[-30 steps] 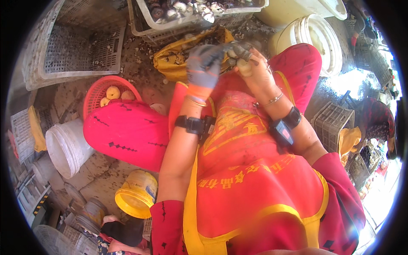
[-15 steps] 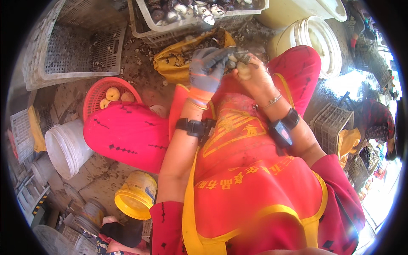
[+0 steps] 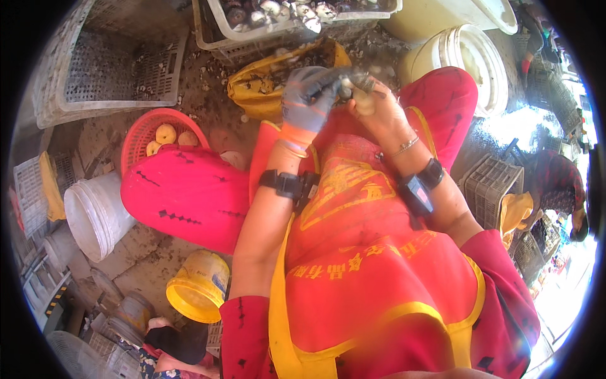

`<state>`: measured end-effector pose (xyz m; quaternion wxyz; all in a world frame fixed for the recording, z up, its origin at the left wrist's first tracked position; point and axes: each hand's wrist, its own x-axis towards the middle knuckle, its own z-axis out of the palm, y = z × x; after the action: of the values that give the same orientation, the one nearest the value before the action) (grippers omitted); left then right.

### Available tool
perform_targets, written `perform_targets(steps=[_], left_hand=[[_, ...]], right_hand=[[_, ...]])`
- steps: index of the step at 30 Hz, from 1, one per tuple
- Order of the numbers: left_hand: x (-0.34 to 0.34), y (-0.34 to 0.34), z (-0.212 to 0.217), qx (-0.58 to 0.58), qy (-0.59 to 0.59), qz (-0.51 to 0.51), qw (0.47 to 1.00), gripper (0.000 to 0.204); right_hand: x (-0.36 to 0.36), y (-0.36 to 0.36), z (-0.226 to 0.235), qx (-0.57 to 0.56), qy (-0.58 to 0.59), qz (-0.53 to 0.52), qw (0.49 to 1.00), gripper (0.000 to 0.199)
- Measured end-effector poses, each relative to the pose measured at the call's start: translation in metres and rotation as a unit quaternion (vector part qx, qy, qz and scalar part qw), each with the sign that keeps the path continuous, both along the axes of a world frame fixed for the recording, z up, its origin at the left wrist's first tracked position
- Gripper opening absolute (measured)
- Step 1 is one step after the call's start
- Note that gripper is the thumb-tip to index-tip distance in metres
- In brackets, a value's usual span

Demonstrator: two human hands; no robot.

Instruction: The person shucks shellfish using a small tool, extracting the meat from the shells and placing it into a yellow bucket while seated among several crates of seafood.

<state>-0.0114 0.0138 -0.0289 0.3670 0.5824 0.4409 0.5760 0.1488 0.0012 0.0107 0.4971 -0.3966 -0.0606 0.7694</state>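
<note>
Cream lump (image 3: pixel 362 103) against the fingers of the right hand (image 3: pixel 385 115)

A white, round plastic bucket (image 3: pixel 112 208) sat on the dirt-smeared grey floor (image 3: pixel 142 256) at the left, near a yellow, round plastic bucket (image 3: pixel 205 275). A pale, slatted plastic crate (image 3: pixel 159 72) lay upper left; far right, a grey, slatted plastic crate (image 3: pixel 491 189) adjoined crumpled orange-yellow cloth (image 3: pixel 516 211).

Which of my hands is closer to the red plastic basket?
Left. The gloved left hand is to the right of the red basket, apart from it; the right hand is farther right.
</note>
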Motion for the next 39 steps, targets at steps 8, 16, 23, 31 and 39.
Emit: perform_targets(steps=[8, 16, 23, 31, 39], left_hand=[[-0.002, -0.001, 0.011, -0.027, 0.007, 0.024, 0.999, 0.023], [-0.001, -0.004, 0.007, -0.017, 0.059, 0.005, 0.998, 0.017], [-0.004, 0.003, 0.011, 0.106, 0.222, 0.041, 0.968, 0.021], [-0.006, 0.002, 0.003, 0.016, 0.165, 0.017, 0.986, 0.017], [-0.016, 0.001, 0.008, -0.004, 0.197, 0.028, 0.98, 0.023]], right_hand=[[0.0, 0.007, -0.018, 0.32, -0.319, 0.078, 0.889, 0.026], [0.005, -0.001, -0.003, 0.099, -0.049, 0.03, 0.993, 0.029], [-0.002, 0.001, 0.009, 0.128, -0.08, -0.014, 0.988, 0.031], [0.017, -0.003, -0.018, 0.183, -0.243, 0.081, 0.949, 0.025], [-0.004, -0.002, 0.026, 0.156, -0.301, 0.06, 0.939, 0.029]])
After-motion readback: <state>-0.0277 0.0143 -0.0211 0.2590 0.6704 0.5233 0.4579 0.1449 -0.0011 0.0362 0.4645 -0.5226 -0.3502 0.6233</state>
